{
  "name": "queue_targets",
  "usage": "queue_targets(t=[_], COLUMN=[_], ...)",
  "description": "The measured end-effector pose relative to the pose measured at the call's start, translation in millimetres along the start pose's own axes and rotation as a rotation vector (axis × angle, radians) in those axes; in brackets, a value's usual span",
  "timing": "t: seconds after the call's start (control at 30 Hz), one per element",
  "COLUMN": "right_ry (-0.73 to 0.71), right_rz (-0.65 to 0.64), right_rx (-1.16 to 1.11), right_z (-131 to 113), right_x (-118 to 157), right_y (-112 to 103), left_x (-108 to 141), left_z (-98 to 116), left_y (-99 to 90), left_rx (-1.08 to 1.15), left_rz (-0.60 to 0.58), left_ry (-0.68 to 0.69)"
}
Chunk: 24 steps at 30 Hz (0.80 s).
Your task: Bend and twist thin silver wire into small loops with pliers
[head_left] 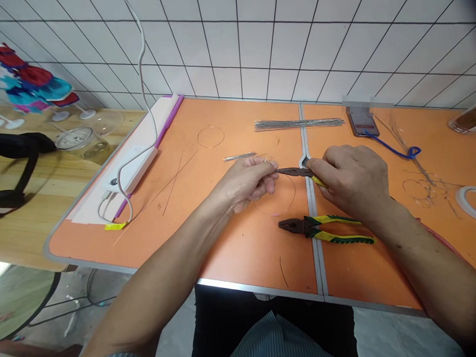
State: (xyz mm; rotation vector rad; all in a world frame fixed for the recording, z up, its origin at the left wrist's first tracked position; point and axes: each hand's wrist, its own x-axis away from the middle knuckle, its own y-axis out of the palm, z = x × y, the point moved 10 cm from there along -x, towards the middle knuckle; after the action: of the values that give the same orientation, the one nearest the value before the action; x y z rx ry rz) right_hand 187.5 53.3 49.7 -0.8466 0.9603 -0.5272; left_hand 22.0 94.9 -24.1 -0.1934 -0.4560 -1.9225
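Note:
My left hand is closed in a pinch on a thin wire, with a small bend of it showing above the fingertips. My right hand is wrapped round the yellow handle of long-nose pliers. Their dark tips meet the wire at my left fingertips. A large, faint wire ring curves below the jaws; whether it joins the pinched wire I cannot tell. Nearer to me, combination pliers with green and yellow handles lie on the orange table.
Bundled straight wires lie at the back, near a phone. A short wire bundle and a wire ring lie left of centre. Tangled wire and a white tape roll are at right. A power strip stands left.

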Motion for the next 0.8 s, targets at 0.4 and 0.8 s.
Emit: queue_targets(t=[0.4, 0.8], right_ry=[-0.014, -0.013], right_rz=[0.091, -0.055], right_rx=[0.056, 0.009], right_z=[-4, -2], right_x=[3, 5], right_y=[-3, 3], left_x=[-2, 2], left_z=[-4, 6], left_y=[-2.1, 3.1], left_rx=[0.076, 0.002], left_rz=[0.010, -0.015], left_ry=[-0.050, 0.044])
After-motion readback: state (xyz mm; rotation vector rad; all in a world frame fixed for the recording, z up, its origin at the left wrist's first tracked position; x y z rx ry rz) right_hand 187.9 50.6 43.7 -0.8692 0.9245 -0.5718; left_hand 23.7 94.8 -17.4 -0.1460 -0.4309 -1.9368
